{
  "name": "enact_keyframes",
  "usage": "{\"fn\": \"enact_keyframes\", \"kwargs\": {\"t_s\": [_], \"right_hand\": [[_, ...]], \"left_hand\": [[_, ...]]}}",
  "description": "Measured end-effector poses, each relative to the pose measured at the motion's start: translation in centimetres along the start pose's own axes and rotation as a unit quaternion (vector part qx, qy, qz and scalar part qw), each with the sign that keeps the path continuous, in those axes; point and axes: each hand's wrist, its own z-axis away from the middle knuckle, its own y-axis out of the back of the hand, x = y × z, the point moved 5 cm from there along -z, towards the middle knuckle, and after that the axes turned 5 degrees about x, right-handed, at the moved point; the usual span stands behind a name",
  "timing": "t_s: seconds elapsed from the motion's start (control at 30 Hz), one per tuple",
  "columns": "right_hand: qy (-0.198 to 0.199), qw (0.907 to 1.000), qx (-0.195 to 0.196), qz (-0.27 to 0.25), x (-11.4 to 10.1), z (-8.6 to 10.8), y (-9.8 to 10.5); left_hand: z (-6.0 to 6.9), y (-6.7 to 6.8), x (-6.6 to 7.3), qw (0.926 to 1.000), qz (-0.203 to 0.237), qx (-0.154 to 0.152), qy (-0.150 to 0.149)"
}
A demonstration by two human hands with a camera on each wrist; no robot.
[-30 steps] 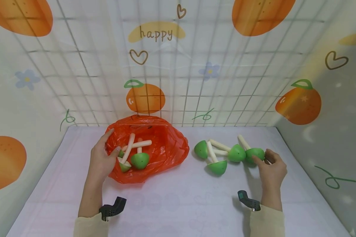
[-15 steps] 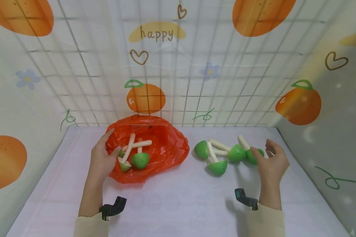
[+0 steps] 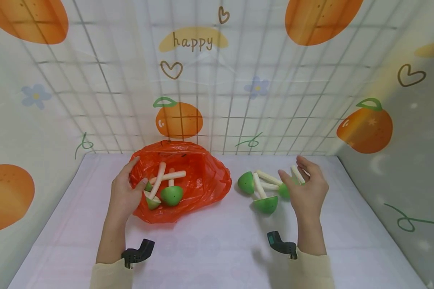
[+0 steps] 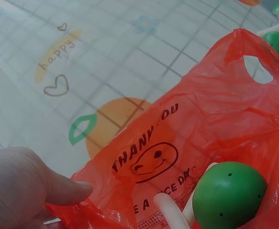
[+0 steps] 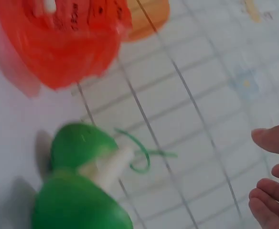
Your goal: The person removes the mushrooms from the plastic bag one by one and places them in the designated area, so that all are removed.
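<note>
My left hand (image 3: 126,190) pinches the left edge of a red plastic bag (image 3: 209,172), thumb inside and fingers behind. Several toy mushrooms lie in the bag's mouth, among them a green-capped mushroom (image 3: 171,196) whose cap also shows in the left wrist view as a dotted green mushroom (image 4: 230,195). To the right, my right hand (image 3: 309,192) hovers with thumb and fingers spread, holding nothing. It partly hides the rightmost mushrooms on the table. Beside it lie a left-hand mushroom (image 3: 246,183) and a front mushroom (image 3: 265,204), both with pale stems.
A white cloth covers the table (image 3: 209,249). Behind it rises a printed curtain (image 3: 274,100) over a wire grid, with side walls of similar print. Black wrist cameras sit on both wrists.
My right hand has let go of the rightmost mushroom's cap, lifted and moved left over the mushrooms, fingers spreading. The left hand and the bag stay put.
</note>
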Motion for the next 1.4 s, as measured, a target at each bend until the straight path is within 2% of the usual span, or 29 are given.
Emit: {"fn": "enact_keyframes", "kwargs": {"t_s": [0.27,0.4,0.63,0.8,0.93,1.17,1.4], "right_hand": [[0.076,0.9934,-0.053,-0.068,-2.6,1.7,-3.2],[0.110,0.9889,-0.074,-0.067,-3.9,2.8,-4.8],[0.137,0.9826,-0.114,-0.051,-6.6,4.9,-7.2],[0.164,0.9746,-0.146,-0.042,-8.3,6.2,-9.3],[0.164,0.9693,-0.177,-0.048,-9.1,7.2,-10.9],[0.133,0.9622,-0.234,-0.041,-9.5,8.7,-13.7],[0.140,0.9483,-0.281,-0.045,-9.7,10.3,-16.5]], "left_hand": [[-0.1,0.0,0.0,1.0000,-0.003,0.000,0.009],[-0.1,0.1,0.0,1.0000,-0.005,-0.002,0.008],[0.0,0.2,0.1,1.0000,-0.002,-0.001,0.000],[-0.1,0.2,-0.1,1.0000,0.004,0.000,-0.001],[-0.2,0.1,-0.2,0.9999,0.010,0.000,-0.003],[-0.3,0.0,-0.5,0.9998,0.011,0.003,-0.015],[-0.5,-0.1,-0.9,0.9998,0.011,0.009,-0.012]]}}
